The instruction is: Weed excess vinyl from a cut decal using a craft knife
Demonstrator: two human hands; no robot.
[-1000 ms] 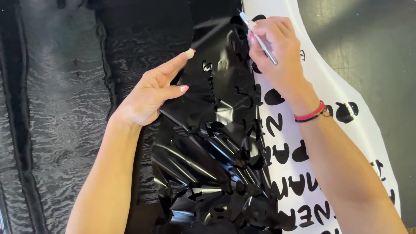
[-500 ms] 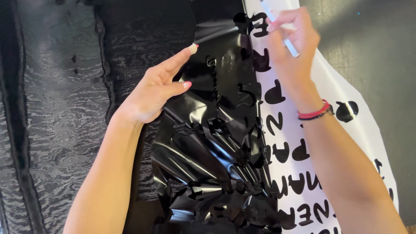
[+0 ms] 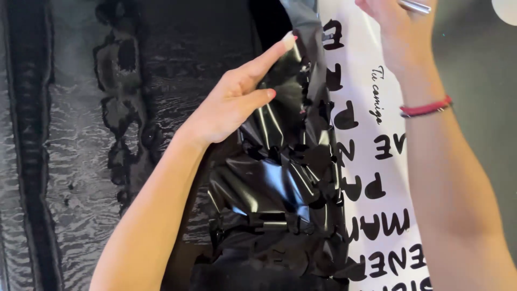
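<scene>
Left hand (image 3: 231, 105), fingers pressed together, lifts the black vinyl film's (image 3: 280, 178) peeled edge off the white backing sheet (image 3: 371, 134); right hand (image 3: 385, 13) grips a silver tool (image 3: 414, 6) at the frame's top edge.

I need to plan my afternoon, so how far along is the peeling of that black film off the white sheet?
Mostly done: the black film lies crumpled and lifted beside the white backing sheet, where rows of black letters stand bare. In hand: the left hand pulls the film's top edge while the right hand holds a silver tool. Left: the uppermost strip, where film meets sheet.
</scene>
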